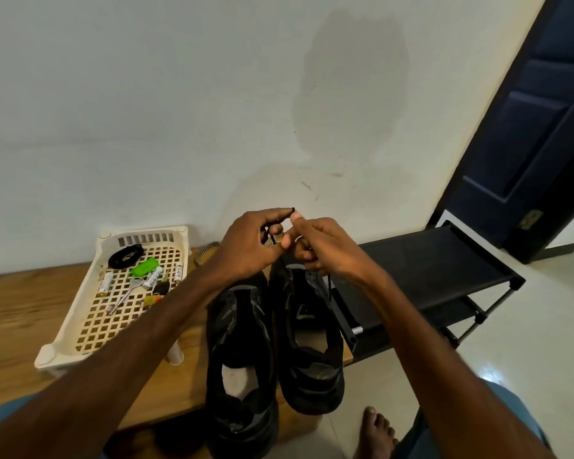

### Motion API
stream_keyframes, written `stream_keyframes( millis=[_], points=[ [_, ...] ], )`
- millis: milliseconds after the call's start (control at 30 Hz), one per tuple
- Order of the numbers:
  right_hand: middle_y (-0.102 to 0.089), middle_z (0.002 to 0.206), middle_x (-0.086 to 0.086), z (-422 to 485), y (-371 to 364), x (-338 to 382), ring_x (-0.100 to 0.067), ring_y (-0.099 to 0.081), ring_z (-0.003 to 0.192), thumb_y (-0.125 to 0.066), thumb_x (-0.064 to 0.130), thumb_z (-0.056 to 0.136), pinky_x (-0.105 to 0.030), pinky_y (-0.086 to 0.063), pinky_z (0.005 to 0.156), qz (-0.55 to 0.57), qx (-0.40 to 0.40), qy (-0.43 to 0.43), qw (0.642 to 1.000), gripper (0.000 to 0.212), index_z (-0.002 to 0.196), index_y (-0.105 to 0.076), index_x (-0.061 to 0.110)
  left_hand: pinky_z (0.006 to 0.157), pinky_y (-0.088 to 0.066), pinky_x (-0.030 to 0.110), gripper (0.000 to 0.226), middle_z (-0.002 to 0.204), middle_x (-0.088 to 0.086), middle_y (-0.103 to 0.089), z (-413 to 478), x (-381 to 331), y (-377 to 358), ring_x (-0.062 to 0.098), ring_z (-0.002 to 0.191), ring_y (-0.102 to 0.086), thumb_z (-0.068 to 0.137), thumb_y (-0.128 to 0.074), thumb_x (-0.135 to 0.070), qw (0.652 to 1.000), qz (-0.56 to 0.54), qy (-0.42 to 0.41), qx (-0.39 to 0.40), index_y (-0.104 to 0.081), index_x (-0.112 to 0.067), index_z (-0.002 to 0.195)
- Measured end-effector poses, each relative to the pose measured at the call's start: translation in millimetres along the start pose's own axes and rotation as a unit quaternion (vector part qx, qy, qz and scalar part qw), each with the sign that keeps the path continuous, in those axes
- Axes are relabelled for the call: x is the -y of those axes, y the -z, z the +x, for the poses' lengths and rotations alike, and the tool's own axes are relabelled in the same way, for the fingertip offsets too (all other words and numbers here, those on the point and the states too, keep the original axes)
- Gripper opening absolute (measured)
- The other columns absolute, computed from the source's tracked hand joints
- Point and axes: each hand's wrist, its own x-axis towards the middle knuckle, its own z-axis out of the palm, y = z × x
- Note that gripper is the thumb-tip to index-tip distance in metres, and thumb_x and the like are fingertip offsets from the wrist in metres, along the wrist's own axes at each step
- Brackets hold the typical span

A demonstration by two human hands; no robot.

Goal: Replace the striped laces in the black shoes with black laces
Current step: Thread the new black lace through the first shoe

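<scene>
Two black shoes stand side by side on a wooden table, toes pointing away from me: the left shoe (241, 356) and the right shoe (309, 339). Above the right shoe's toe end, my left hand (251, 245) pinches the tip of a black lace (291, 210) between thumb and fingers. My right hand (322, 248) touches it from the right, its fingers curled round the same lace, which hangs down beside the right shoe (330, 286). A striped lace (204, 251) lies on the table behind my left wrist. A coiled black lace (126, 256) lies in the cream tray.
The cream plastic tray (90, 329) on the left holds batteries, a green object and a key. The wooden table (20, 313) meets the white wall. A black shoe rack (434, 266) stands to the right, a dark door (537, 127) beyond. My bare foot (375, 432) rests on the floor.
</scene>
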Motion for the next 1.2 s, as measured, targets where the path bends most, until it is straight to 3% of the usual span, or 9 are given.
stream_keyframes(
  millis=[133,233,467,600,800,867,1000,1100,1200],
  points=[
    [-0.036,0.054,0.004,-2,-3,5,-0.008,-0.029,0.044,-0.038,0.049,0.109,-0.016,-0.026,0.043,0.01,0.046,0.013,0.999,0.059,0.075,-0.064,0.009,0.076,-0.059,0.039,0.031,0.062,-0.003,-0.062,-1,-3,-4,0.018,0.061,-0.062,0.092,-0.071,-0.016,0.997,0.031,-0.024,-0.064,-0.075,-0.026,0.121],
    [-0.035,0.056,0.003,-3,2,5,-0.011,-0.028,0.046,-0.037,0.054,0.108,-0.02,-0.024,0.044,0.013,0.042,-0.003,0.999,0.06,0.076,-0.065,0.011,0.059,-0.042,0.023,0.03,0.054,-0.006,-0.051,7,-7,6,0.005,0.048,-0.038,0.089,-0.078,-0.027,0.983,-0.055,-0.016,-0.174,-0.076,-0.017,0.117],
    [-0.049,0.042,0.012,-4,12,-14,0.0,-0.044,0.037,-0.032,0.052,0.11,-0.012,-0.032,0.047,-0.136,-0.071,-0.052,0.987,0.068,0.077,-0.073,0.01,0.064,-0.045,0.015,0.06,0.077,-0.005,-0.046,12,-11,46,0.004,0.063,-0.042,0.085,-0.078,-0.002,0.977,-0.083,-0.074,-0.184,-0.056,-0.009,0.141],
    [-0.053,0.04,0.018,-3,13,-20,0.002,-0.05,0.04,-0.028,0.051,0.11,-0.025,-0.037,0.059,-0.234,-0.107,-0.087,0.962,0.071,0.073,-0.075,0.015,0.063,-0.043,0.021,0.065,0.087,-0.006,-0.047,16,-17,54,0.017,0.073,-0.041,0.082,-0.064,0.006,0.964,-0.189,-0.073,-0.17,-0.049,-0.004,0.145],
    [-0.054,0.041,0.014,-4,14,-22,0.0,-0.045,0.037,-0.029,0.054,0.109,-0.025,-0.033,0.054,-0.205,-0.1,-0.134,0.964,0.072,0.087,-0.077,0.005,0.049,-0.034,0.019,0.053,0.086,-0.01,-0.05,22,-24,85,0.003,0.065,-0.041,0.087,-0.059,-0.01,0.89,-0.374,-0.051,-0.258,-0.056,-0.011,0.14],
    [-0.057,0.051,0.009,-3,16,-18,-0.006,-0.045,0.046,-0.036,0.056,0.107,-0.023,-0.035,0.051,-0.094,-0.06,-0.123,0.986,0.068,0.092,-0.078,0.005,0.048,-0.035,0.019,0.045,0.096,-0.008,-0.06,21,-19,80,0.003,0.068,-0.047,0.09,-0.063,-0.013,0.912,-0.313,-0.015,-0.263,-0.062,-0.016,0.135],
    [-0.053,0.07,0.003,-4,16,-1,-0.011,-0.046,0.06,-0.05,0.057,0.103,-0.023,-0.039,0.052,0.135,0.073,-0.037,0.987,0.052,0.115,-0.077,0.015,0.073,-0.052,0.029,0.023,0.113,-0.006,-0.068,6,-2,34,0.012,0.088,-0.063,0.098,-0.064,-0.032,0.997,-0.054,0.049,-0.035,-0.07,-0.039,0.12],
    [-0.049,0.073,0.005,-5,17,7,-0.008,-0.041,0.057,-0.056,0.043,0.104,-0.02,-0.033,0.047,0.176,0.12,0.043,0.976,0.038,0.136,-0.066,0.025,0.102,-0.047,0.04,0.027,0.125,-0.008,-0.07,-2,-3,15,0.012,0.115,-0.063,0.101,-0.045,-0.059,0.988,0.017,0.1,0.114,-0.071,-0.051,0.1],
    [-0.045,0.071,0.005,-4,19,11,-0.006,-0.035,0.053,-0.055,0.037,0.106,-0.019,-0.025,0.044,0.2,0.116,0.067,0.971,0.038,0.142,-0.06,0.029,0.109,-0.04,0.052,0.049,0.133,-0.005,-0.066,0,-2,14,0.021,0.123,-0.057,0.1,-0.036,-0.067,0.977,0.098,0.146,0.123,-0.076,-0.039,0.104]
  ],
)
